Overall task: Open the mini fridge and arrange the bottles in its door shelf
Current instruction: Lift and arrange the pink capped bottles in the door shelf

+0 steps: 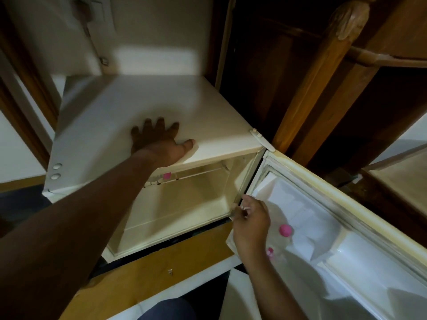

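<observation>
Door standing open; left hand [159, 139] lying flat, released, bracing the fridge top [129, 105]. Right hand [250, 224] is gripping a clear bottle [272, 211] beside the pink-capped bottle [285, 230]; next move, probably seating it upright in the door shelf [305, 245].

Carved wooden post [332, 65], brown, rising at a slant at upper right, with a rounded carved top. Wooden crossbar [381, 57] running from the post toward the right edge. Dark wooden panel [265, 72] between the post and the cream wall [157, 31]. Tan wooden base board [161, 262] along the floor, lower centre. Dark blue cloth [168, 309] at the bottom edge.
</observation>
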The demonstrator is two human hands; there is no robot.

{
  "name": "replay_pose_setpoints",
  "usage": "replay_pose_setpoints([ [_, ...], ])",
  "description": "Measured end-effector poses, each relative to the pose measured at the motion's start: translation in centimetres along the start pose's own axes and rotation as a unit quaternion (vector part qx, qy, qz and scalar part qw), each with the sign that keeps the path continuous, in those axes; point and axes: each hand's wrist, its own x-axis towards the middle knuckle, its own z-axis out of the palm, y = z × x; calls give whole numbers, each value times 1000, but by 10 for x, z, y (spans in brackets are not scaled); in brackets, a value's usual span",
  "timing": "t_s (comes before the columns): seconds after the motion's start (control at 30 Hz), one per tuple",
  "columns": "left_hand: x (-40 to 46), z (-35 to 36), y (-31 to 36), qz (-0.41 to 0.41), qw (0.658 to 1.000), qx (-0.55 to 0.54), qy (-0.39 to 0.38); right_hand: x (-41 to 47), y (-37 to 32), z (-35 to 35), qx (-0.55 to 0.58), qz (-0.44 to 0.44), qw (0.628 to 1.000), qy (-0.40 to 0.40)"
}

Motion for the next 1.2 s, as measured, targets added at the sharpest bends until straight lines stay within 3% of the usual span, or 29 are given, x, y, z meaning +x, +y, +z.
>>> replay_pose_setpoints([
  [0.33, 6, 3, 0, -12, 1000, 10, 0, 35, -47, 169, 122, 68, 955, -260],
  [0.43, 7, 6, 0, -14, 1000, 13, 1, 40, -49, 203, 228, 141, 927, -261],
  [0.57, 8, 6, 1, -13, 1000, 7, 0, 39, -47, 220, 246, 175, 903, -307],
  [0.7, 6, 4, 3, -13, 1000, 5, -5, 27, -42, 185, 208, 84, 939, -262],
  [0.8, 3, 0, 3, -18, 1000, 8, -11, 11, -32, 130, 153, -30, 961, -229],
  [1.03, -4, -5, 11, -21, 1000, 12, 9, 13, -27, -26, 60, -81, 965, -240],
  [1.2, -11, 3, 71, 28, 999, 15, 21, 25, -54, -124, -71, -155, 945, -279],
])
